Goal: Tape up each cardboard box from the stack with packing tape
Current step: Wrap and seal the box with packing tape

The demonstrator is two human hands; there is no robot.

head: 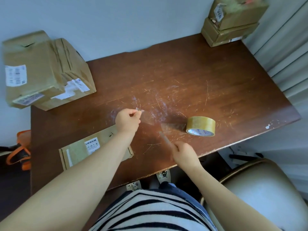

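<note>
Your left hand (127, 120) is raised over the middle of the brown table (200, 72), fingers pinched together on the free end of a clear strip of packing tape (150, 120). The strip runs right to the tape roll (200, 126), which lies on the table near the front edge. Your right hand (183, 153), nearer to you, is closed around a thin stick-like tool (165, 139) whose tip points at the strip; what the tool is cannot be made out.

The tape will likely handle as very light, thin and floppy, sticky on one face and quick to fold onto itself, so keep holding it by the very end and keep it taut. The roll looks light and stiff, easiest held around its rim. The boxes look light, stiff at the edges and softer on the flat faces, so lift them by opposite sides.

Count: one tape roll. Five cardboard boxes in all: one flat box (80, 150) at the near left, partly under your left forearm; two large boxes (41, 70) side by side at the far left corner; and a stack of two small boxes (231, 22) at the far right corner.
</note>
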